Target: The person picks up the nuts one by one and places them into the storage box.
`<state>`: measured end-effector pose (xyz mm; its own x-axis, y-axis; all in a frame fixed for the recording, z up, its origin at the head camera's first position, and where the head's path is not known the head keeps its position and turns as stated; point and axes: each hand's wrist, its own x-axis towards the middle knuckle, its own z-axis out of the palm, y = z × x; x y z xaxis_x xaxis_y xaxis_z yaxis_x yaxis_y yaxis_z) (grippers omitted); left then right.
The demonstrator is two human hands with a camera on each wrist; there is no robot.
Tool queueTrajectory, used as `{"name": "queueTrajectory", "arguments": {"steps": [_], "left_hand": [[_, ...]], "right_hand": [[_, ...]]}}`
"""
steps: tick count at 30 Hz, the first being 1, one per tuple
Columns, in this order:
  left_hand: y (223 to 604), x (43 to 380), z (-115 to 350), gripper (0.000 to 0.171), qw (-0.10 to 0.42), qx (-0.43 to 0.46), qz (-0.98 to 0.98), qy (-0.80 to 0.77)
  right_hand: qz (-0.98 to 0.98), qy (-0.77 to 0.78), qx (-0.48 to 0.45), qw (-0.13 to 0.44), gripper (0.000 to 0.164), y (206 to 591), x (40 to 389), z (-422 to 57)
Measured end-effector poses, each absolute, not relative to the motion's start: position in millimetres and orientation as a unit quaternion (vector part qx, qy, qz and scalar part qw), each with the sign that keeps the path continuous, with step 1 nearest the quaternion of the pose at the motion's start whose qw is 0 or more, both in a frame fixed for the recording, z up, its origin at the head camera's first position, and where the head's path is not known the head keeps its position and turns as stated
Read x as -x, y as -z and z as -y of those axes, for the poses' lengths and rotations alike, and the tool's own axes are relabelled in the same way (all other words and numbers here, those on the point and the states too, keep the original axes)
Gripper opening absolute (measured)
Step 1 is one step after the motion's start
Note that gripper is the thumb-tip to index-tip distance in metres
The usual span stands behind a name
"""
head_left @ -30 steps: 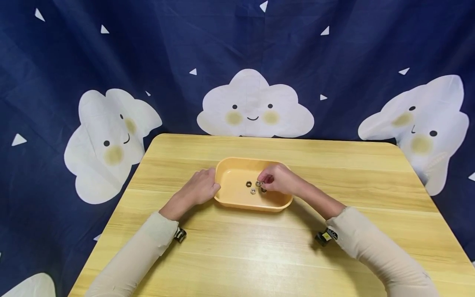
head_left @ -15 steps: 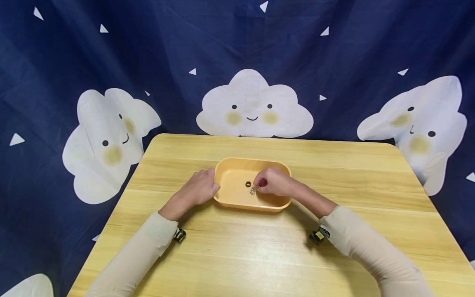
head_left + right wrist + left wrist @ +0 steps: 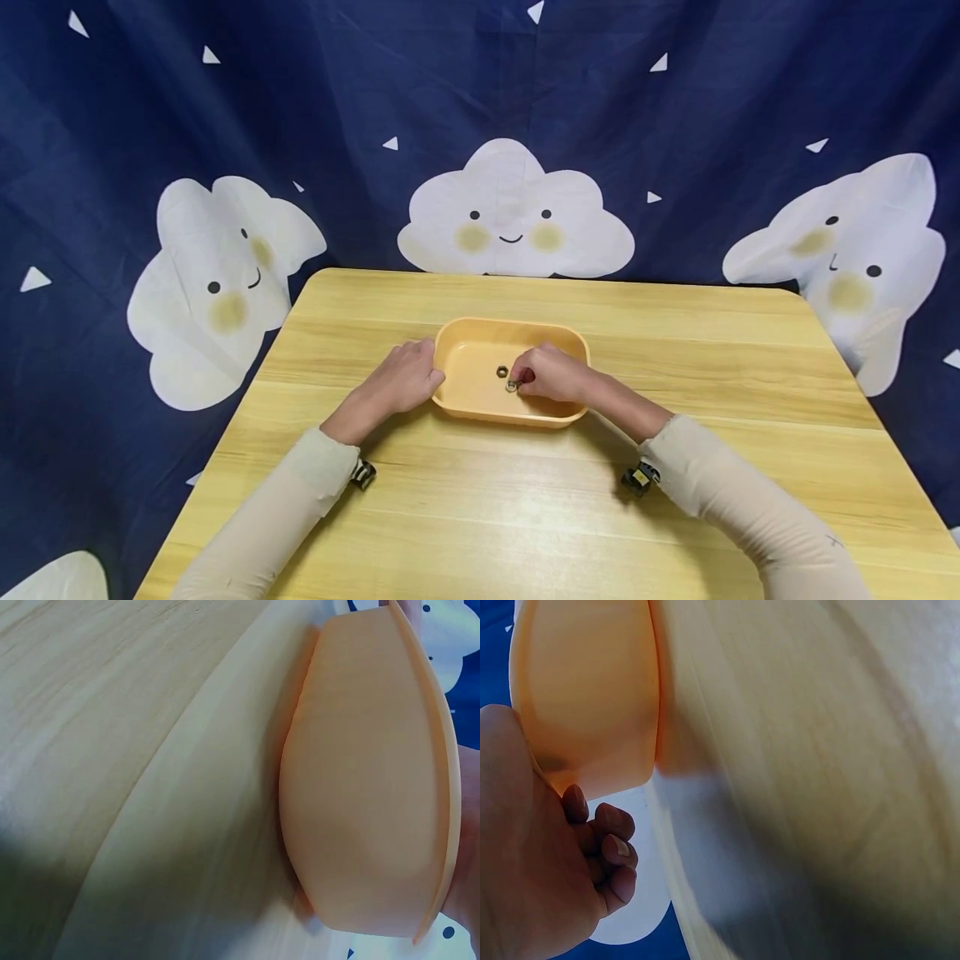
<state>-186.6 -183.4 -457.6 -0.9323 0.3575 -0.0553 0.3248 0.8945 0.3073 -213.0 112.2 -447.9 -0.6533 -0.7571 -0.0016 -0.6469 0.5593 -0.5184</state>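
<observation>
A shallow orange-yellow plastic tray (image 3: 471, 400) stands on the table. My left hand (image 3: 401, 377) grips its left end, thumb over the rim; in the left wrist view the left fingers (image 3: 613, 821) curl outside the wall. My right hand (image 3: 553, 373) reaches inside the tray, its thumb and fingers pinched together at a small silvery hex nut (image 3: 512, 387) on the tray floor. A darker hex nut (image 3: 502, 372) lies just left of those fingertips. The right fingers and anything under the palm are hidden; in the right wrist view the tray wall (image 3: 367, 780) blocks them.
The light wood table (image 3: 480, 500) surrounds the tray on all sides. A dark blue curtain (image 3: 345, 100) with white clouds hangs behind the table's back edge. Black wrist cameras are strapped on both forearms.
My right hand has moved slightly left and toward the silvery nut. Nuts seen near its fingertips earlier are out of sight now. The left hand stays at the tray's end.
</observation>
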Motion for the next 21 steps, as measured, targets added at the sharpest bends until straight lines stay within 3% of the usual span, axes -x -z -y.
{"name": "queueTrajectory", "arguments": {"steps": [21], "left_hand": [[463.0,186.7,183.1,0.023,0.044,-0.173,-0.973,-0.146]], "right_hand": [[-0.880,0.195,0.428,0.067,0.007,448.1,206.7,-112.4]]}}
